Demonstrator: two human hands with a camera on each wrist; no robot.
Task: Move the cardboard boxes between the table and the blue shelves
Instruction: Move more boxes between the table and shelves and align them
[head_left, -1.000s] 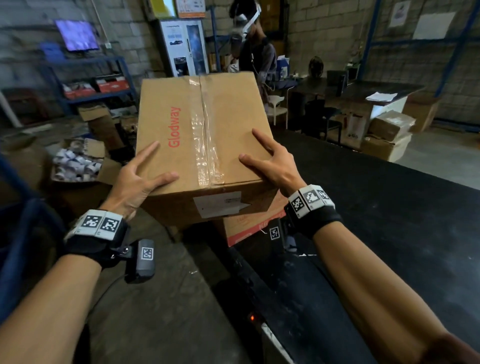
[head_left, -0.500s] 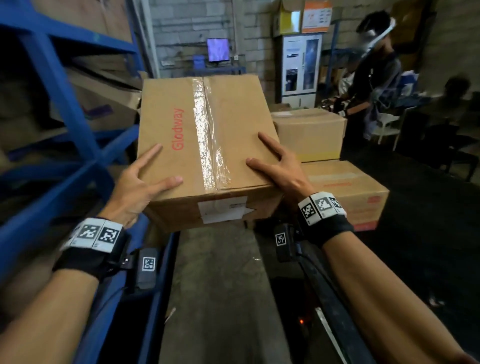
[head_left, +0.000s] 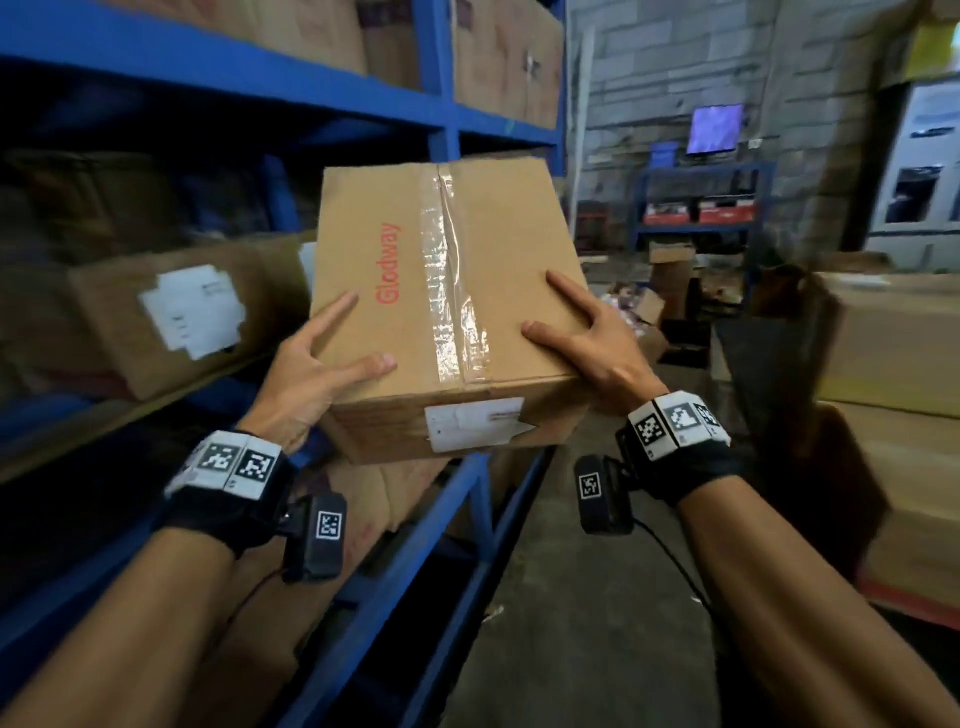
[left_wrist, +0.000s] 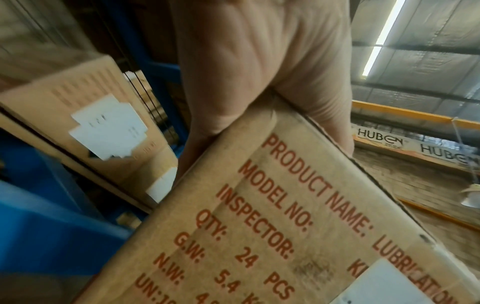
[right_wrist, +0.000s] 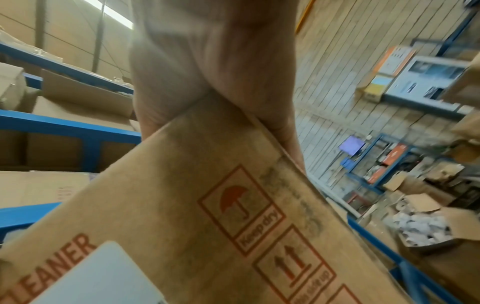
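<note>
Here, nearest the camera, both forearms reach forward, each with a black wrist band (head_left: 223, 499) bearing square coded markers. The left hand (head_left: 306, 379) grips the near left corner of the cardboard box (head_left: 447, 291), thumb and forefinger laid flat on its top, the remaining fingers hidden down its side. The right hand (head_left: 597, 348) grips the near right corner in the same way, thumb and forefinger spread on top. The left wrist view shows the palm pressed to the box edge above red printed text; the right wrist view shows the palm clamped at a corner above a "Keep dry" mark. The box is held in the air, tilted slightly, its top sealed with clear tape (head_left: 449, 291) and printed "Glodway" in red, a white label (head_left: 475, 423) on its near face. It hangs just in front of the blue shelves (head_left: 441, 119) on the left, where a shelved box (head_left: 176, 317) with a white sticker lies on the middle level. To the right stand stacked cartons (head_left: 893, 395). Far off, a lit screen (head_left: 714, 129) glows against a block wall.
</note>
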